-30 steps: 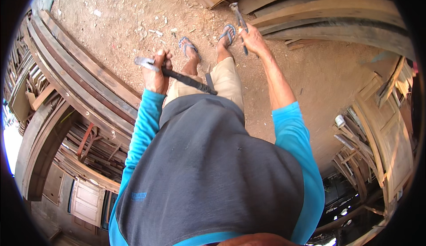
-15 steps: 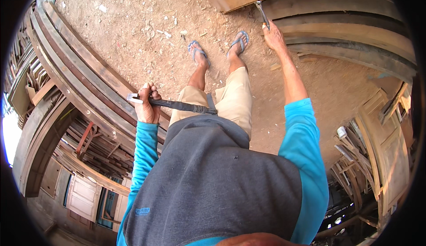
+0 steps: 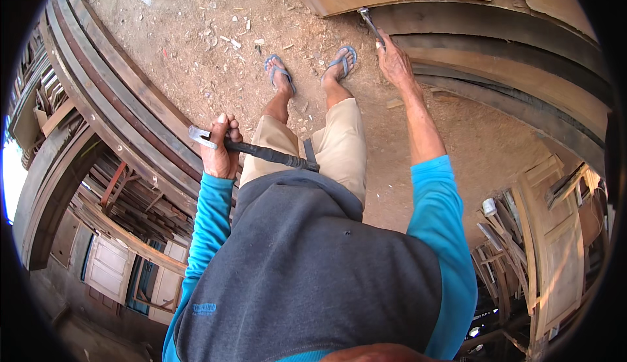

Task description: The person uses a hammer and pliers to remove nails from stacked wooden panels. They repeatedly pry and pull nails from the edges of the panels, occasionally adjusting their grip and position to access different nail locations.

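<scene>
while the left grip [image 3: 221, 151] clasps a black-handled hammer [image 3: 271, 155], the right grip [image 3: 396, 65] grasps a metal-headed tool [image 3: 371, 22].

shirt print: small bright-blue mark [image 3: 204, 308] on the dark grey shirt [image 3: 313, 264], wearer's left side, lower left of the view
print layout: one bold row, a fainter, thinner row just beneath it
print legibility: probably lettering, but too small and blurred to make out
readable text: none
</scene>
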`<action>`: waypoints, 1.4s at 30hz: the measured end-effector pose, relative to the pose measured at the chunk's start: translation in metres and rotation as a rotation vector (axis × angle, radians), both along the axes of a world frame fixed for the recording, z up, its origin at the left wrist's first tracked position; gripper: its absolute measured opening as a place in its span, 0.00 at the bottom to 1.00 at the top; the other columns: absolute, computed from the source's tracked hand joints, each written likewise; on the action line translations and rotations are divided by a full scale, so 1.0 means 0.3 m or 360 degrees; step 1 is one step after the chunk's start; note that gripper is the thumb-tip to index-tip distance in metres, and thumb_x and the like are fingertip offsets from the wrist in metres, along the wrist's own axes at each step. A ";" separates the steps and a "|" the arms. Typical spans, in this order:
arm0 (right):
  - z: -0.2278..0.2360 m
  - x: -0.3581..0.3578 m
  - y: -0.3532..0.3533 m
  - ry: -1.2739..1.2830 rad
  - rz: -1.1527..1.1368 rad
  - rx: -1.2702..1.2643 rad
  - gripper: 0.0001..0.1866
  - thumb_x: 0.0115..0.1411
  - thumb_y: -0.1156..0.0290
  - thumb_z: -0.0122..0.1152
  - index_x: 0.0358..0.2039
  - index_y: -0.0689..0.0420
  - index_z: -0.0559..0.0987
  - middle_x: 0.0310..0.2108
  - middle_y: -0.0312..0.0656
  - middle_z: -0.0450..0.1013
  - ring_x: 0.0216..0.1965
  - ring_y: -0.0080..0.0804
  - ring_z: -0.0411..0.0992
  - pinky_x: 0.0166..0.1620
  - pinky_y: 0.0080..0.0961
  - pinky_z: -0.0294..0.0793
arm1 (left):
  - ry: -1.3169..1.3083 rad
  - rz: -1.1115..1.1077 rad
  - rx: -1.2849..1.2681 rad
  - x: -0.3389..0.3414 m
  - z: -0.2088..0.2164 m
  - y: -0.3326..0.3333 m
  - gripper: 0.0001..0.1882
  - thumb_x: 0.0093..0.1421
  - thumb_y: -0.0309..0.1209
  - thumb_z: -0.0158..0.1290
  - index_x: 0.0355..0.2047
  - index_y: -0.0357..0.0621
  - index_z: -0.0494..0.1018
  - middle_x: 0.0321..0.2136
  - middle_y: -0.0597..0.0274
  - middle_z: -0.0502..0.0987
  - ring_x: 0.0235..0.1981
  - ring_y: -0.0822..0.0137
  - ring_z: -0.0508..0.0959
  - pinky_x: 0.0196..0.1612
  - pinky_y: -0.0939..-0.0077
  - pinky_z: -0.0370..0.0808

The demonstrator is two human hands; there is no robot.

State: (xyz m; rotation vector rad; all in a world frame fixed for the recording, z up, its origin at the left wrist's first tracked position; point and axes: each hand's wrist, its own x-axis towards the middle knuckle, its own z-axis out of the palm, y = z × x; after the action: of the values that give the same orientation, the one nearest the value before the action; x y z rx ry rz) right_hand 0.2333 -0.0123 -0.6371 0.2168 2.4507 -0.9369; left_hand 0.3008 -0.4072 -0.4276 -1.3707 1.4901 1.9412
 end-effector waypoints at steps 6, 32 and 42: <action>-0.017 0.003 0.024 0.0011 0.0023 -0.0057 0.28 0.66 0.69 0.50 0.67 0.50 0.63 0.53 0.60 0.73 0.52 0.61 0.73 0.53 0.50 0.73 | 0.0014 0.0104 0.0013 -0.021 -0.020 0.076 0.13 0.66 0.36 0.57 0.42 0.39 0.73 0.31 0.65 0.75 0.28 0.77 0.72 0.33 0.82 0.71; 0.070 -0.061 -0.003 -0.0546 -0.0121 -0.0273 0.25 0.73 0.52 0.44 0.55 0.62 0.70 0.34 0.46 0.75 0.32 0.32 0.75 0.39 0.35 0.76 | -0.0009 0.0137 0.0050 0.080 -0.056 0.000 0.11 0.66 0.35 0.57 0.40 0.38 0.73 0.29 0.65 0.75 0.26 0.77 0.72 0.31 0.85 0.71; 0.176 -0.166 -0.016 -0.0822 -0.0013 0.0149 0.25 0.73 0.54 0.42 0.39 0.67 0.74 0.29 0.51 0.75 0.26 0.37 0.75 0.32 0.39 0.77 | 0.0061 0.0383 0.0135 0.146 -0.038 -0.059 0.10 0.65 0.32 0.58 0.39 0.38 0.74 0.29 0.64 0.76 0.27 0.76 0.73 0.32 0.85 0.72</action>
State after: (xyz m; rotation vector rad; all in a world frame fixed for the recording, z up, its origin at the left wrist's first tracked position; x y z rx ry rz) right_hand 0.1834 -0.0171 -0.5843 0.4420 2.0146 -0.6666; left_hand 0.3447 -0.4250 -0.4389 -1.5430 1.2926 2.1589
